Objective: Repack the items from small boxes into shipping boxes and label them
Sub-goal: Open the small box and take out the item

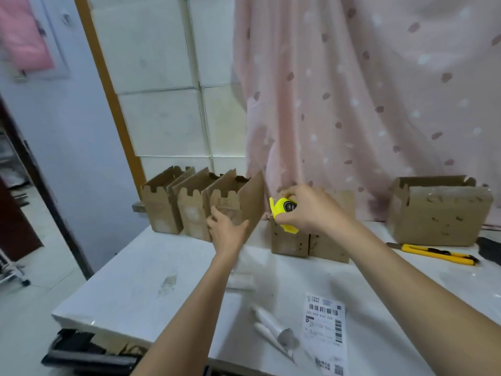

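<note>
Three open small cardboard boxes stand in a row at the back left of the white table [135, 280]. My left hand [226, 229] grips the front of the rightmost small box [238, 204], by its raised flap. My right hand [306, 210] holds a yellow and black tape measure [284, 211] above two closed small brown boxes [309, 244]. A larger shipping box [439, 213] sits at the back right. A printed shipping label [325, 335] lies flat near the front edge.
A yellow utility knife [436, 254] lies right of the closed boxes. White spoon-like items in clear wrap [273, 332] rest beside the label. A pink curtain [366, 90] hangs behind the table. A doorway and floor open on the left.
</note>
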A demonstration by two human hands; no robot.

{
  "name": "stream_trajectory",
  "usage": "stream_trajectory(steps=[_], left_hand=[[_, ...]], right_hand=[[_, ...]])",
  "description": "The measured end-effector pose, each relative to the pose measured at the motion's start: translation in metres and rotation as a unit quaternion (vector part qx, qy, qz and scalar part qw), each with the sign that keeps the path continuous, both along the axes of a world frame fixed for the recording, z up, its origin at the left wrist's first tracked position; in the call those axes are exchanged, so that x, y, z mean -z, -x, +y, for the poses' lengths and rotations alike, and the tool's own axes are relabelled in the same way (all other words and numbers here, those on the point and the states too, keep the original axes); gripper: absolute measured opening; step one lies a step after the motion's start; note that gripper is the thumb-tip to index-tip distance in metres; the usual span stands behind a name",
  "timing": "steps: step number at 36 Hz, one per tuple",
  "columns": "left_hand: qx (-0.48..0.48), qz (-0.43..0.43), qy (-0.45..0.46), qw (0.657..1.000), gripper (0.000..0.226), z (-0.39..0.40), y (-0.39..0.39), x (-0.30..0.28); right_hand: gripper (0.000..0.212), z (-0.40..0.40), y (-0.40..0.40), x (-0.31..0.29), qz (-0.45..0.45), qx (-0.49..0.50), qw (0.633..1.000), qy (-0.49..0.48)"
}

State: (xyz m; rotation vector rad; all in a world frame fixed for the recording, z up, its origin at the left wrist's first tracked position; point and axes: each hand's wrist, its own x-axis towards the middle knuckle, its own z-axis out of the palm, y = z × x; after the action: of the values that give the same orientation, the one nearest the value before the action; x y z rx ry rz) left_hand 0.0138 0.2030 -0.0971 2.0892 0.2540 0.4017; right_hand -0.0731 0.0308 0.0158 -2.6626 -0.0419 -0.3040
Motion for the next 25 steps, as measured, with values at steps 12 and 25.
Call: stream_trajectory(steps=[12, 25], left_hand=[[-0.043, -0.037, -0.033, 0.998, 0.109, -0.014, -0.013, 0.013], [-0.068, -0.070, -0.045, 0.994, 0.121, -0.024, -0.013, 0.001]], right_hand=[[0.042, 0.000, -0.014, 0.008, -0.003, -0.018, 1.000, 0.014], [0.052, -0.010, -0.010, 0.013, -0.016, -0.026, 0.999, -0.018]])
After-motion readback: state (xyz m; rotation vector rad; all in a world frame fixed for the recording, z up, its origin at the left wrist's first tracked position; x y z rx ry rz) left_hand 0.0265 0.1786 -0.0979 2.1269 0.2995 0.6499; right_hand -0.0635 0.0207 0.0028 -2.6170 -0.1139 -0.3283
